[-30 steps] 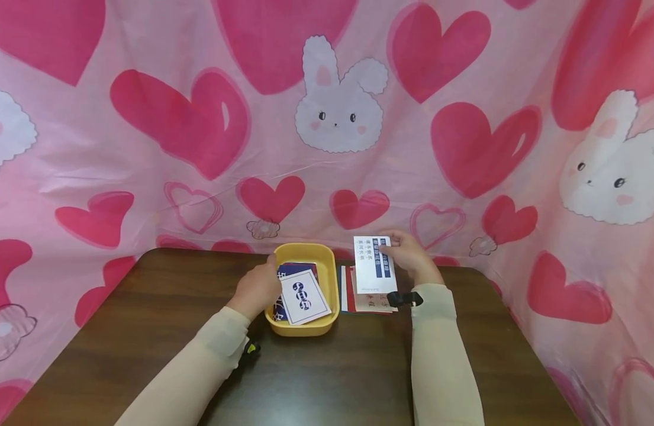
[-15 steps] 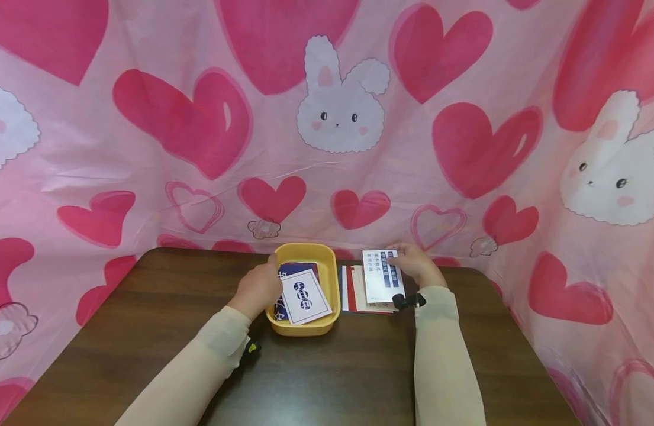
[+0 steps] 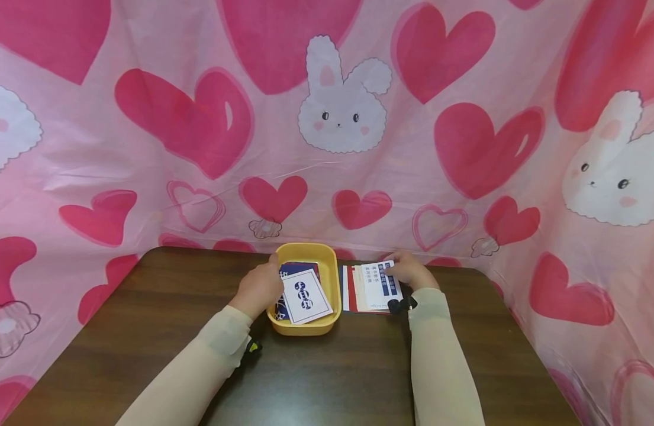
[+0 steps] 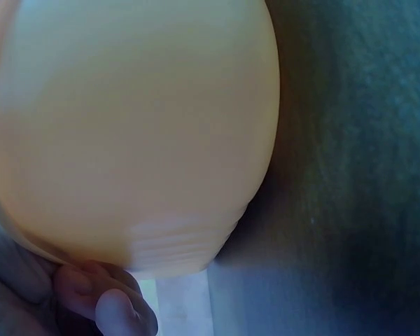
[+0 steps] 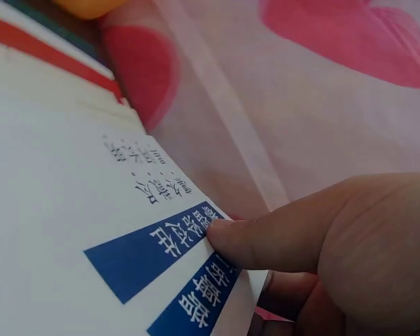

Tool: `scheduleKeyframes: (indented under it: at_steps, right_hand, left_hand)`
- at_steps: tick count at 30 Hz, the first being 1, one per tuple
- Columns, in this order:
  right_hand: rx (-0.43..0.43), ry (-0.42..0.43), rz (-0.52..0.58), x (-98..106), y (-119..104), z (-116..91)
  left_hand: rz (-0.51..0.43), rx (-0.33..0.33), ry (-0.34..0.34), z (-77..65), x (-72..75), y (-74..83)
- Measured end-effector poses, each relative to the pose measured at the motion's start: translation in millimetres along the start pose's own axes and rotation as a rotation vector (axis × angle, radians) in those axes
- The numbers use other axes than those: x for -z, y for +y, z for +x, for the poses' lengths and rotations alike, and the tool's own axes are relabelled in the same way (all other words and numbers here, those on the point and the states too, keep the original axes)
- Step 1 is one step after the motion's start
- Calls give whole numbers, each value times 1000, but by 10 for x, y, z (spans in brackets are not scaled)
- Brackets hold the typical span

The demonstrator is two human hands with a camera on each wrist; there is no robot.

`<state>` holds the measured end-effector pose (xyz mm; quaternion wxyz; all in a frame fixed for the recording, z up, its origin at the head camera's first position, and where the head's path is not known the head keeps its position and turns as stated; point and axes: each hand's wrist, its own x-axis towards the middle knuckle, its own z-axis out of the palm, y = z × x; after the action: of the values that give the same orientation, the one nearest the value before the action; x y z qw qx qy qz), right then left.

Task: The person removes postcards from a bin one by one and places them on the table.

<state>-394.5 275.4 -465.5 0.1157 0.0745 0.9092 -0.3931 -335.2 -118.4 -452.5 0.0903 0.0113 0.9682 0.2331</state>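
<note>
At its left side, a yellow plastic box [image 3: 334, 290] is gripped by my left hand [image 3: 260, 290], thumb at the rim. The left wrist view shows the box's outer wall [image 4: 140, 140] with curled fingertips [image 4: 122, 311] by its lower edge. Inside lie a white card [image 3: 320, 303] with a dark blue design and a navy card [image 3: 295, 269] under it. My right hand [image 3: 414, 273] pinches a white card [image 3: 371, 291] with blue text bands, thumb on its face in the right wrist view. This card overlaps a fanned pile of cards, including a red card [image 3: 351, 293] and a cream one.
The pile lies just right of the box on a dark wooden table [image 3: 316, 378]. Behind stands a pink curtain [image 3: 316, 171] with hearts and rabbits, close to the table's back edge.
My right hand has lowered the white card onto the fanned pile, first shifting right, then slightly left. My left hand has stayed on the box.
</note>
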Motion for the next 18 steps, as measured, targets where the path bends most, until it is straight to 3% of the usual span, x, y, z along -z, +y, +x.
scheduleKeyframes:
  at_steps: [10,18]
  right_hand:
    - [-8,32,-145,-77,-103,-59]
    - [-7,60,-166,-146,-84,-61]
  left_hand:
    - [16,-9,6,8,5,2]
    - [9,-2,6,4,-2,-15]
